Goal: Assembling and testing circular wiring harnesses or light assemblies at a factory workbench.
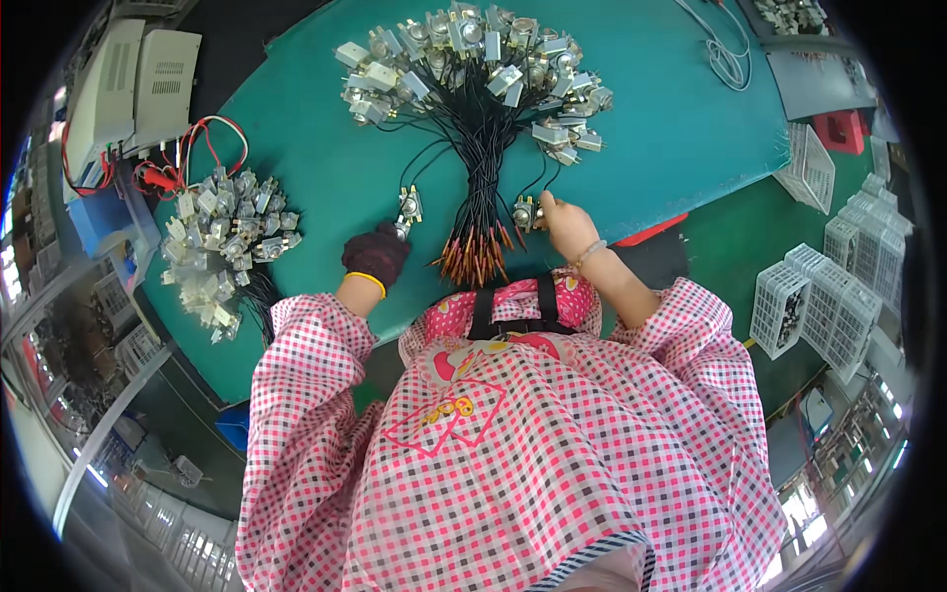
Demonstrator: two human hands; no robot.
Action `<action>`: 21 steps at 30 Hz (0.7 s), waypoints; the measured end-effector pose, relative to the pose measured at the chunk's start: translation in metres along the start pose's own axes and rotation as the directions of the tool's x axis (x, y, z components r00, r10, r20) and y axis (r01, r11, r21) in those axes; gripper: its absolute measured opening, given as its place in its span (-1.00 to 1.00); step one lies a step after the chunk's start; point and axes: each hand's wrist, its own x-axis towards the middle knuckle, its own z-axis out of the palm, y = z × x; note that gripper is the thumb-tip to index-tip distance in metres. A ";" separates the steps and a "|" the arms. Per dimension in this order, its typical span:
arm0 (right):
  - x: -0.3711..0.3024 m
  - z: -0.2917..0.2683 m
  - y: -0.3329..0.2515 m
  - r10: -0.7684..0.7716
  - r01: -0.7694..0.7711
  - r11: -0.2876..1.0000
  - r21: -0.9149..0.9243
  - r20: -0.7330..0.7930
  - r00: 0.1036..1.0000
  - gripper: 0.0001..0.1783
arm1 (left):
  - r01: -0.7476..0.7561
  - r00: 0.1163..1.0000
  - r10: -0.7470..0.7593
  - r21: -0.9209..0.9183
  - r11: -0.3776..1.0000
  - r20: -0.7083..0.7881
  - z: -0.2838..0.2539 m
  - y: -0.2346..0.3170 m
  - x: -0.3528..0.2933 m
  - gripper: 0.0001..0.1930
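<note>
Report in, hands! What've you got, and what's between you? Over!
Left hand, dark-gloved: holding metal piece. Right hand, bare: pinching second metal piece. Between them: black wire bundle, on green table.

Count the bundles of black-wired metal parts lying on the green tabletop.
2: the large bundle in the middle and the smaller bundle at the left. No other seems hidden.
</note>
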 end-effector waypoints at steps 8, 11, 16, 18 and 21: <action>0.011 -0.020 0.019 0.001 -0.038 0.928 0.370 0.099 0.995 -0.70 | -0.098 0.995 0.098 -0.013 0.995 -0.025 0.008 -0.008 0.000 -0.42; 0.030 -0.048 0.032 0.155 -0.122 0.841 0.528 -0.020 0.988 -0.77 | -0.057 0.998 0.057 -0.066 0.996 0.010 0.000 -0.005 -0.008 -0.41; 0.053 -0.062 0.023 -0.039 0.111 0.987 0.117 -0.495 0.868 -0.76 | -0.045 0.998 0.040 -0.113 0.993 -0.042 -0.009 0.001 -0.017 -0.42; 0.061 -0.054 0.030 -0.151 0.153 0.988 -0.031 -0.449 0.881 -0.77 | -0.044 0.998 0.036 -0.139 0.989 -0.057 -0.011 0.002 -0.021 -0.43; 0.051 -0.055 0.029 -0.227 0.220 0.973 -0.069 -0.457 0.860 -0.81 | -0.010 0.994 0.000 -0.085 0.996 -0.112 0.006 0.001 -0.017 -0.43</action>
